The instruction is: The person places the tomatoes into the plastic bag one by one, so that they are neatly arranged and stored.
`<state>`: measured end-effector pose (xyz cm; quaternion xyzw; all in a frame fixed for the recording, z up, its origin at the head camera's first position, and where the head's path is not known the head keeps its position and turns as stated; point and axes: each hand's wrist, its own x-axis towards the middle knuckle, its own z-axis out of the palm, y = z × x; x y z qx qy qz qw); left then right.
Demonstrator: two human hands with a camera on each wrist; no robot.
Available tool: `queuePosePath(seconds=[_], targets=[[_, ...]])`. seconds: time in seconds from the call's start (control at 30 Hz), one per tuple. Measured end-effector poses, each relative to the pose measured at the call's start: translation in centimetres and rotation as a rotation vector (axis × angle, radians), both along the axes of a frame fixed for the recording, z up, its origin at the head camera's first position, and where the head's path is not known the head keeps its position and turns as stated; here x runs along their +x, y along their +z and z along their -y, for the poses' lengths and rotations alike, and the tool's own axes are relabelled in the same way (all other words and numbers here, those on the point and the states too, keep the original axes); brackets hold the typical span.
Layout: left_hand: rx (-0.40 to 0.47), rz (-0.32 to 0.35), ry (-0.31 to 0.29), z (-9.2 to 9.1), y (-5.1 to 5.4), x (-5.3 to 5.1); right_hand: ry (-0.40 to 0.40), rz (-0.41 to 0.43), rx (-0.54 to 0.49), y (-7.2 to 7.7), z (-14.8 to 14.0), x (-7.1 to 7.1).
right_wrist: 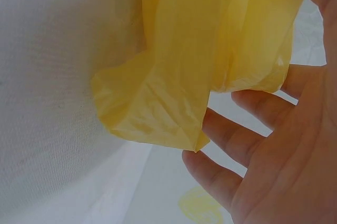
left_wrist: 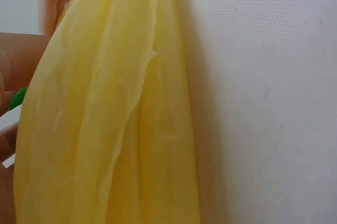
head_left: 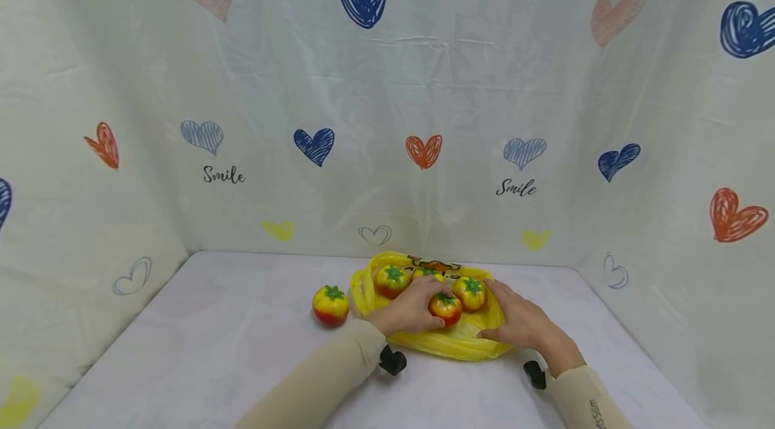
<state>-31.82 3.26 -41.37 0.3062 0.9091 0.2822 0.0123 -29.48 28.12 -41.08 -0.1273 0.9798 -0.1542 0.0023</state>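
A yellow plastic bag [head_left: 445, 347] lies spread on the table, with several red-yellow toy fruits with green tops on it. My left hand [head_left: 414, 308] curls its fingers and thumb round one fruit [head_left: 447, 311] above the bag's middle. My right hand [head_left: 523, 321] is at the bag's right edge, fingers spread, beside another fruit [head_left: 471, 292]. The right wrist view shows the right hand's fingers [right_wrist: 226, 134] relaxed against the bag [right_wrist: 174, 87]. In the left wrist view the bag [left_wrist: 105, 97] hides most of the left hand.
One more fruit [head_left: 330, 306] sits on the table left of the bag. The pale table [head_left: 200, 335] is enclosed at the back and sides by a white curtain [head_left: 448, 79] with printed hearts. A dark wrist device [head_left: 393, 360] is under the left cuff.
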Motion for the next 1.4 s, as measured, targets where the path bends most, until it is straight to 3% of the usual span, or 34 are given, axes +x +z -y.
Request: queuePosePath(seconds=[0.3,0.7,1.4], targets=[[0.005,-0.007,0.003,-0.51,-0.22,0.04,0.007,-0.002,0.005,0.06,-0.05,-0.05],[0.014,0.032,0.015,-0.83,-0.72,-0.02,0.011,-0.004,0.007,-0.06,-0.12,-0.03],[0.037,0.03,0.021,-0.76,-0.65,-0.27,0.007,-0.008,0.005,-0.11,-0.24,-0.27]])
